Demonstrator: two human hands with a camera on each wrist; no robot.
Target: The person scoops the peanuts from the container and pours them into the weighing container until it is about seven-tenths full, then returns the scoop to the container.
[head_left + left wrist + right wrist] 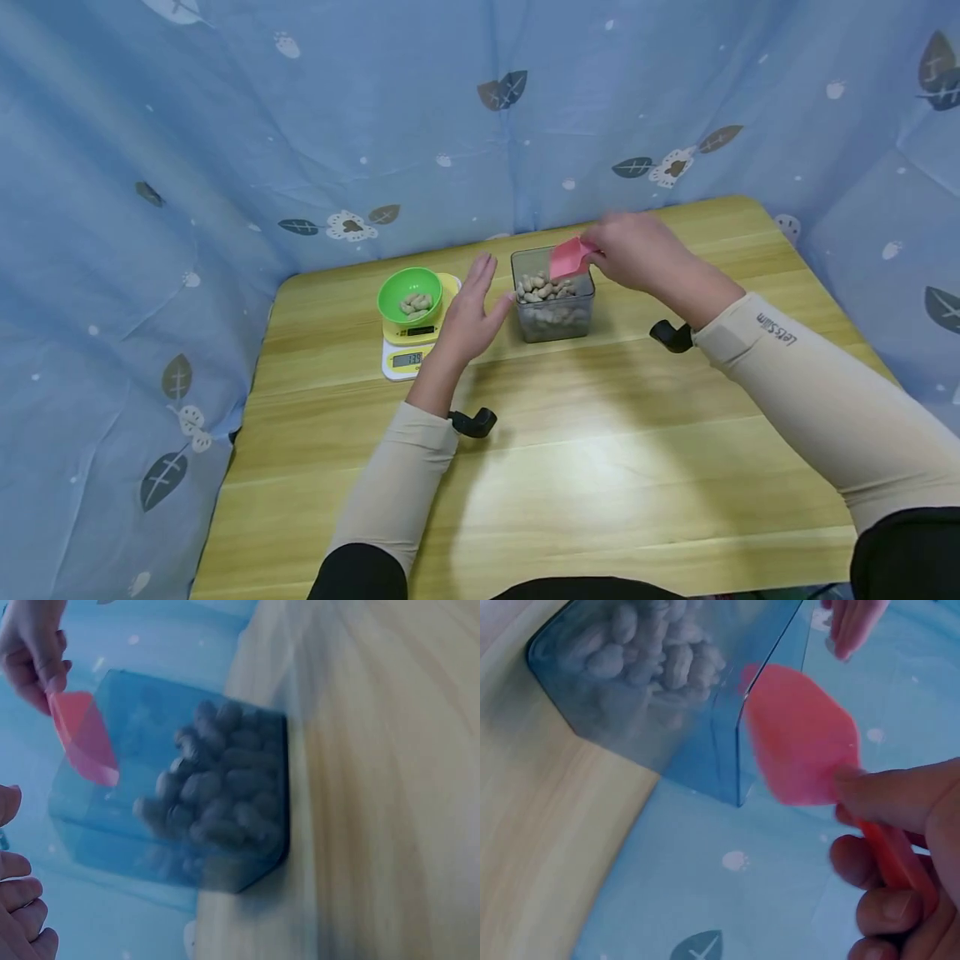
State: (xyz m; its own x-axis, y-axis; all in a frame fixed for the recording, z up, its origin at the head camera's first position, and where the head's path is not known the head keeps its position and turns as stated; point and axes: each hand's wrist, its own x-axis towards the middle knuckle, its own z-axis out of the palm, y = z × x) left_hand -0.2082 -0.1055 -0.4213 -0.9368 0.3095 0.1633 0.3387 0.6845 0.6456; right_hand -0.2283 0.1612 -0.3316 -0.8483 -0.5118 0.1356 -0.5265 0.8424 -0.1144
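Observation:
My right hand (633,254) grips the handle of a pink scoop (802,739), fingers curled round it in the right wrist view. The scoop's blade dips over the rim of a clear grey plastic container (555,327), partly inside it. Peanuts in their shells (225,776) fill the lower part of the container. My left hand (472,310) is held with fingers extended just left of the container, its thumb tip close to the rim; whether it touches, I cannot tell. Whether the scoop holds any peanuts is hard to see.
Left of my left hand, a green bowl (390,297) with several peanuts sits on a yellow and white kitchen scale (397,371) with a lit display. The wooden table (570,467) ends at a blue patterned curtain (420,100) behind.

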